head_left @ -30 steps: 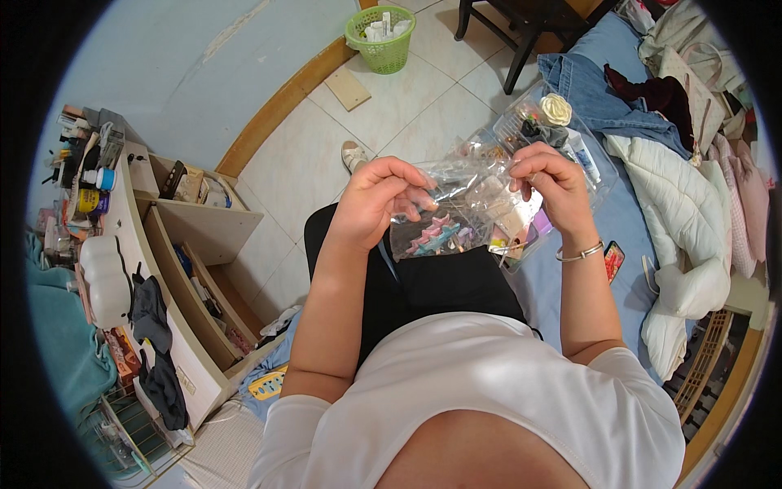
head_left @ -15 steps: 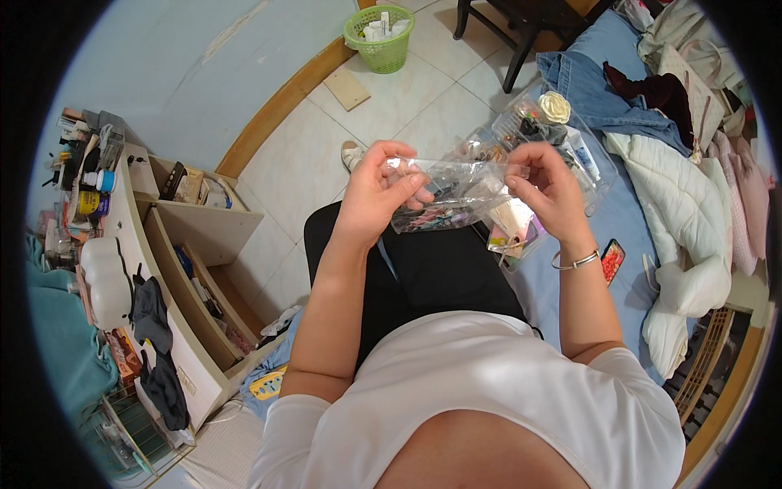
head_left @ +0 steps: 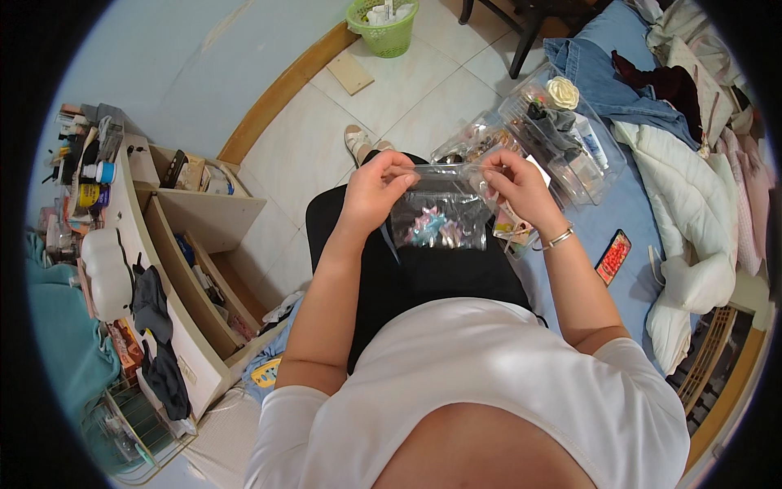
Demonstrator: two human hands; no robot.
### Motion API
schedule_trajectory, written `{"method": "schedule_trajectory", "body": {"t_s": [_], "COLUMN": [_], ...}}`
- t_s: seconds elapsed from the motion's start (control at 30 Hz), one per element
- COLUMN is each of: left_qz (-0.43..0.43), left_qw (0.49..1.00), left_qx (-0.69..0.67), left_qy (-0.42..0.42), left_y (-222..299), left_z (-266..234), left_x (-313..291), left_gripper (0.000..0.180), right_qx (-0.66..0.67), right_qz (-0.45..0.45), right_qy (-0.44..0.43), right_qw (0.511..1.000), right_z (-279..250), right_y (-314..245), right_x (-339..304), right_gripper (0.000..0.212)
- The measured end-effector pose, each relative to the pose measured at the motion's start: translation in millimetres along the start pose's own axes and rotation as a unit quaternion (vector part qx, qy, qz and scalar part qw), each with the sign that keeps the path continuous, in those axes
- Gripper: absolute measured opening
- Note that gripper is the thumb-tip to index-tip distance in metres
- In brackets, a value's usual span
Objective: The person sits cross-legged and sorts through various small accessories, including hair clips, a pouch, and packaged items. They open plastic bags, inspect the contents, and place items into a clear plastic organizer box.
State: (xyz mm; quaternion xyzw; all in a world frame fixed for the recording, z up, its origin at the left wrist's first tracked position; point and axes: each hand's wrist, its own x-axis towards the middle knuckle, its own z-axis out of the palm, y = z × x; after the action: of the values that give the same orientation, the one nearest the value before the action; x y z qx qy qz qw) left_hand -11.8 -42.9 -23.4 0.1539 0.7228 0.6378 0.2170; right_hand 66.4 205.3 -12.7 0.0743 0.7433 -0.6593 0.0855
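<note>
A clear plastic bag (head_left: 440,220) hangs above my black-trousered lap, its top edge stretched between my two hands. Small pink, blue and shiny pieces lie at the bottom of the bag; their exact kind is too small to tell. My left hand (head_left: 378,187) pinches the top left corner, fingers curled. My right hand (head_left: 517,183) pinches the top right corner, with a silver bangle (head_left: 559,237) on that wrist. Just beyond the right hand stands a clear plastic organizer box (head_left: 599,191) with small items and a cream fabric rose (head_left: 563,93).
A phone (head_left: 613,257) with a lit screen lies on the blue bedding to the right, beside a white quilt (head_left: 692,212). On the left stands a dresser (head_left: 175,326) with open drawers. A green basket (head_left: 383,37) and a dark chair (head_left: 529,37) are at the far side.
The bag has swung from slanted and bunched to hanging flat, its colourful pieces now showing plainly. My right hand has moved slightly left and the view has shifted a little.
</note>
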Motion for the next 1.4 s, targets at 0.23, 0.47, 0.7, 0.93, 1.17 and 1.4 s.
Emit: {"method": "schedule_trajectory", "body": {"t_s": [0.23,0.47,0.7,0.93,1.17,1.4], "left_qz": [0.337,0.309,0.201,0.024,-0.238,-0.203], "left_qw": [0.868,0.822,0.872,0.971,0.97,0.973], "left_qx": [0.351,0.478,0.441,0.228,-0.032,-0.107], "left_qy": [0.096,0.002,-0.073,-0.068,0.029,0.01], "left_y": [-36.6,-60.0,-59.9,-82.2,-67.2,-22.8], "left_z": [-2.7,-10.0,-24.0,-27.0,-4.1,-12.2], "left_x": [-6.0,-29.7,-41.3,-34.7,-43.7,-35.7], "left_gripper": [0.014,0.01,0.015,0.01,0.042,0.009], "right_qx": [-0.347,-0.433,-0.449,-0.466,-0.497,-0.089], "right_qz": [-0.344,-0.37,-0.316,-0.233,-0.172,-0.11], "right_qy": [0.12,0.048,-0.005,0.003,0.033,-0.034], "right_qw": [0.864,0.821,0.836,0.854,0.85,0.989], "right_z": [18.9,30.4,32.7,45.7,46.7,23.7], "right_y": [25.0,46.1,41.8,43.2,41.5,46.0], "right_x": [2.6,-15.7,-31.1,-3.2,-12.2,-4.2], "right_gripper": [0.018,0.032,0.023,0.019,0.041,0.025]}}
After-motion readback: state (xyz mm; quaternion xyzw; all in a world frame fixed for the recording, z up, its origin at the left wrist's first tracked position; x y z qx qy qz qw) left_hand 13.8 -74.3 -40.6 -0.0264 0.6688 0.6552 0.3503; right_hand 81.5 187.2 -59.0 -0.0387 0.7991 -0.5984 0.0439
